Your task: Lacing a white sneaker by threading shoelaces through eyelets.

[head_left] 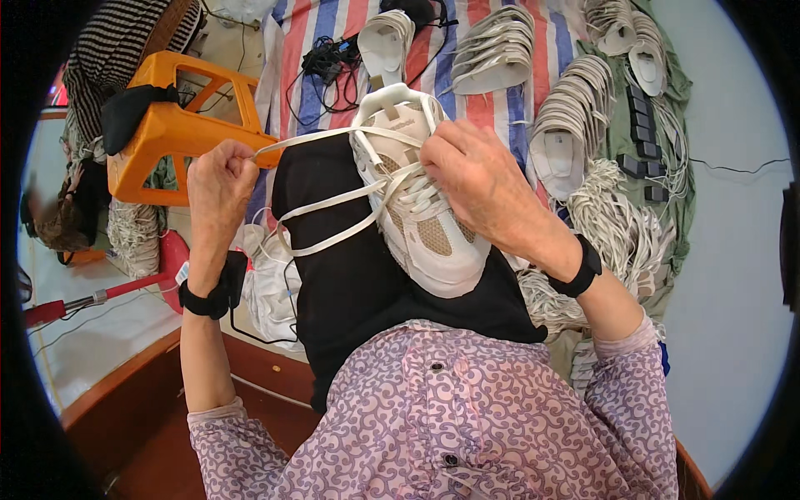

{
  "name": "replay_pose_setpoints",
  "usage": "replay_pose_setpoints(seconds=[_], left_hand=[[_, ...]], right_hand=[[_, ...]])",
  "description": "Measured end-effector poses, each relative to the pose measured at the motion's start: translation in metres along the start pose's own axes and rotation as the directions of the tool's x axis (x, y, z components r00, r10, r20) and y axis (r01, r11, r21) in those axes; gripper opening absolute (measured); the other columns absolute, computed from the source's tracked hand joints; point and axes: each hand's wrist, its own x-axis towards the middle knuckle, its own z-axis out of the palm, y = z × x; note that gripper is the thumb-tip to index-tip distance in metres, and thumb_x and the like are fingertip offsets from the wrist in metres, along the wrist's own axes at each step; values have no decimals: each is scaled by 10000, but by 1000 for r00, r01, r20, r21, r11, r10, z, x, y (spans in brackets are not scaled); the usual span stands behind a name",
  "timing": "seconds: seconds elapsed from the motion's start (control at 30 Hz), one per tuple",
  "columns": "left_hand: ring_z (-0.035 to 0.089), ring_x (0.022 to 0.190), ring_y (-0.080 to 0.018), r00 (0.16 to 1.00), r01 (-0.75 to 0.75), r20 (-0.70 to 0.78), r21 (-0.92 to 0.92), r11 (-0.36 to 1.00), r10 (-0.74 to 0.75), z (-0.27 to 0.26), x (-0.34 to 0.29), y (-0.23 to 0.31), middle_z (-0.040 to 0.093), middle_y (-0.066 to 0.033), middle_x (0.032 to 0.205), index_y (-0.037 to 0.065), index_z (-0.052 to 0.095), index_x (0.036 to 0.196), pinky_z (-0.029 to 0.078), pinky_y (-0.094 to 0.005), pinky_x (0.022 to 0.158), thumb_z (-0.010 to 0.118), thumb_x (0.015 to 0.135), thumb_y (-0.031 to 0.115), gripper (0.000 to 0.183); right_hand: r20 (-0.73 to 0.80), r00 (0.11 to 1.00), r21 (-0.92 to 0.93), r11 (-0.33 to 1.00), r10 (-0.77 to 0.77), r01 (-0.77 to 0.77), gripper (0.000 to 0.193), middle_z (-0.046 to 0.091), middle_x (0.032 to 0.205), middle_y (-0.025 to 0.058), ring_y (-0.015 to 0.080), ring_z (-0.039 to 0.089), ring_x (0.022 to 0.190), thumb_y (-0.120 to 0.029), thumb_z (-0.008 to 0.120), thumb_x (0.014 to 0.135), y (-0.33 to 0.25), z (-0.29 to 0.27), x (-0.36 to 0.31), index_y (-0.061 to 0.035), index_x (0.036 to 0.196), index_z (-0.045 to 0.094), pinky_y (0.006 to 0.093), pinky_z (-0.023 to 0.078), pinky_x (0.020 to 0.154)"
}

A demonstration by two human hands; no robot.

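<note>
A white and beige sneaker [429, 221] lies on my lap over black cloth, its toe pointing toward me and its opening away. My left hand [221, 179] is closed on a flat cream shoelace [325, 136] and holds it taut out to the left of the shoe. A loose loop of the lace hangs over the black cloth below. My right hand [483, 179] is closed at the shoe's right side by the upper eyelets; its fingertips are partly hidden, and what they pinch cannot be made out. The lower part of the shoe is laced across the tongue.
An orange plastic stool [133, 171] lies tipped at the left. Stacks of white shoe uppers [571, 125] stand on a striped sheet [312, 17] ahead. Bundled laces [621, 225] lie at the right, near small black boxes [642, 150]. Black cables [329, 62] are heaped at the far left of the sheet.
</note>
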Motion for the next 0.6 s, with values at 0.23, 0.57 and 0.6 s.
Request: replay_pose_setpoints(seconds=[0.23,0.57,0.6], left_hand=[[554,583,-120,993,-84,-72,89,992,90,-3,-5,-15,565,-63,629,-28,666,917,446,-275,569,624,848,52,114],[632,671,-230,977,135,-193,223,965,-92,-92,-30,-203,648,-153,741,3,657,938,491,-335,646,601,863,101,135],[625,682,-225,975,147,-195,220,964,-104,-108,-39,-225,647,-159,750,0,649,937,488,-336,656,596,870,110,139]], right_hand=[[250,927,484,793,281,-371,33,661,781,101,198,622,711,9,628,846,9,-19,14,16,852,660,311,479,677],[566,789,693,381,239,-612,119,698,910,15,78,622,821,-36,696,879,39,-50,15,-1,993,705,230,500,778],[564,790,694,382,239,-611,119,698,910,15,78,622,821,-36,696,879,41,-50,15,-1,993,705,230,500,778]])
